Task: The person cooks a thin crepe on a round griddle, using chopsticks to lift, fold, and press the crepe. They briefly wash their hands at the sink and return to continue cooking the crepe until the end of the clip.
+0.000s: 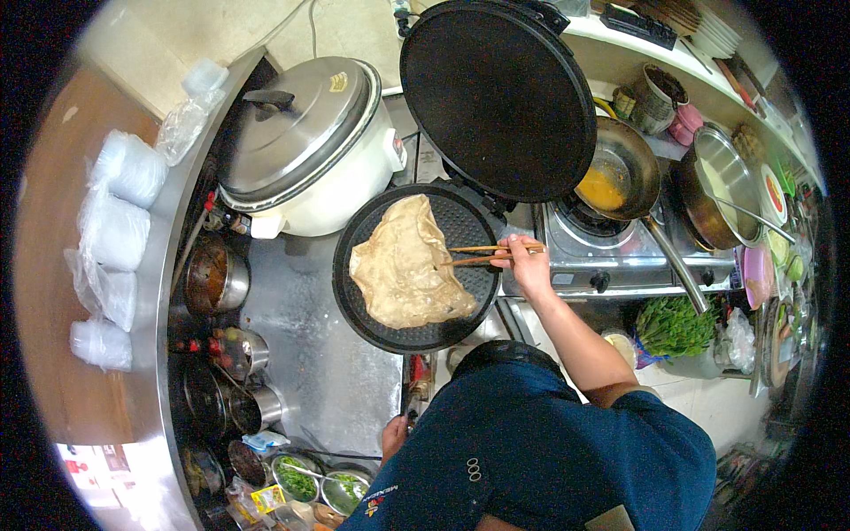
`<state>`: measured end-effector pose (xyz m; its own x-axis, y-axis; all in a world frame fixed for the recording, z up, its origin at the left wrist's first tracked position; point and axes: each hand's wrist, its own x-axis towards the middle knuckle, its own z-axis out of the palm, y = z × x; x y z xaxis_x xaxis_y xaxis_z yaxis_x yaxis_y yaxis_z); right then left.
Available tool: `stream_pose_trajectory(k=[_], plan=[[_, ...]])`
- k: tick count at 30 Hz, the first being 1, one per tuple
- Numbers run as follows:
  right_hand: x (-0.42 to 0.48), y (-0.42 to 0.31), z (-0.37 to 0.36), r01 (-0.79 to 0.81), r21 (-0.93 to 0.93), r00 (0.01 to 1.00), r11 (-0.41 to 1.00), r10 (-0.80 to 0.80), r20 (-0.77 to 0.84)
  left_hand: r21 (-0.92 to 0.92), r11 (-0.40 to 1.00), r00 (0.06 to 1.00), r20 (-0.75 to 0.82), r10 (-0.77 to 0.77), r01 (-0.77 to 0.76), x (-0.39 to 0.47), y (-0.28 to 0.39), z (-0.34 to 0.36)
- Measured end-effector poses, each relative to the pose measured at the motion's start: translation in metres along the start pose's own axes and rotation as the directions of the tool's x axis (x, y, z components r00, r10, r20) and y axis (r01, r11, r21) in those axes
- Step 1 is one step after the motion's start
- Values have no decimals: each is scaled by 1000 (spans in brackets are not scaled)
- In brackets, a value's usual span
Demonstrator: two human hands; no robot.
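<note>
A browned flatbread (408,265) lies unevenly, with a folded upper part, on the dimpled black plate of an electric griddle (465,206). The griddle's round black lid (498,99) stands raised behind it. My right hand (524,264) grips a pair of wooden chopsticks (481,249), whose tips reach the flatbread's right edge. Down at the counter's front edge, beside my body, is my left hand (394,435), partly hidden by my shirt; its fingers look curled, but whether they hold anything cannot be seen.
A large rice cooker (312,146) stands left of the griddle. To the right, a frying pan (614,176) with yellow liquid sits on a gas stove (581,265), beside a steel pot (724,172) with a ladle. Bowls of chopped greens (297,478) and several pots line the counter's left side.
</note>
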<state>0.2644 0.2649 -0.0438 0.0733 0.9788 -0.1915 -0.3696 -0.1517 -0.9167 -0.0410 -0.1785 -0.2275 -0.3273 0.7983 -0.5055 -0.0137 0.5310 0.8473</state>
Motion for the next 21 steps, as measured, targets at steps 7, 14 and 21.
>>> stream_pose_trajectory(k=[7,14,21], plan=[[1,10,8,46,-31,998,998,-47,-32,-133,987,996,17,-84,86,3,7,6],[-1,20,-4,20,214,987,977,15,-161,-80,996,999,8,-39,39,-4,24,3],[-22,-4,-13,110,-2,990,994,-110,-85,77,996,996,-67,60,-55,-18,109,19]])
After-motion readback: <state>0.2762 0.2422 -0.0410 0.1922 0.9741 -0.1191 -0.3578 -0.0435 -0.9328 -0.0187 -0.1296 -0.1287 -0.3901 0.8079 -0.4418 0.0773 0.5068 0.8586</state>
